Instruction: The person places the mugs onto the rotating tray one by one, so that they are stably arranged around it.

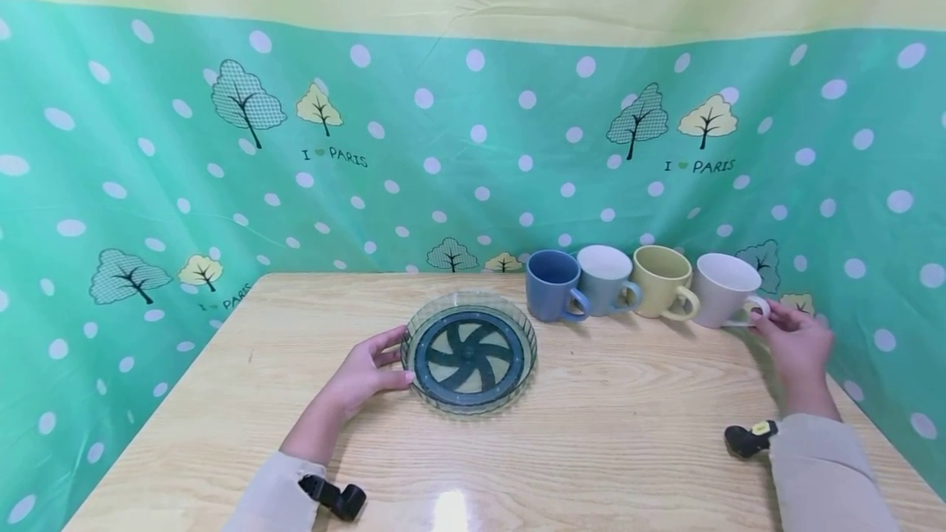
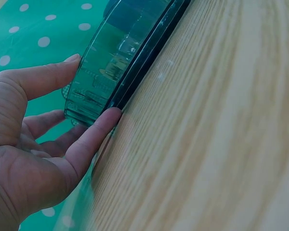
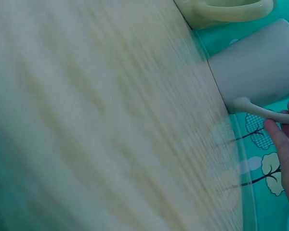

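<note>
A round, see-through rotating tray (image 1: 469, 401) with green-tinted walls and dark swirling blades in its base sits flat on the table. My left hand (image 1: 373, 365) holds its left side, thumb low against the wall and the other fingers spread along the rim; the left wrist view shows these fingers (image 2: 94, 137) against the tray wall (image 2: 98, 72). At the right end of a row of mugs stands a pale white mug (image 1: 720, 295), upright. My right hand (image 1: 798, 343) pinches its handle; in the right wrist view the fingertips (image 3: 275, 132) meet the handle (image 3: 260, 110).
Left of the white mug stand a yellow mug (image 1: 650, 290), a grey-blue mug (image 1: 600, 290) and a dark blue mug (image 1: 547, 294), handles to the right. A green dotted curtain (image 1: 473, 187) hangs behind and along both sides of the wooden table (image 1: 591, 433).
</note>
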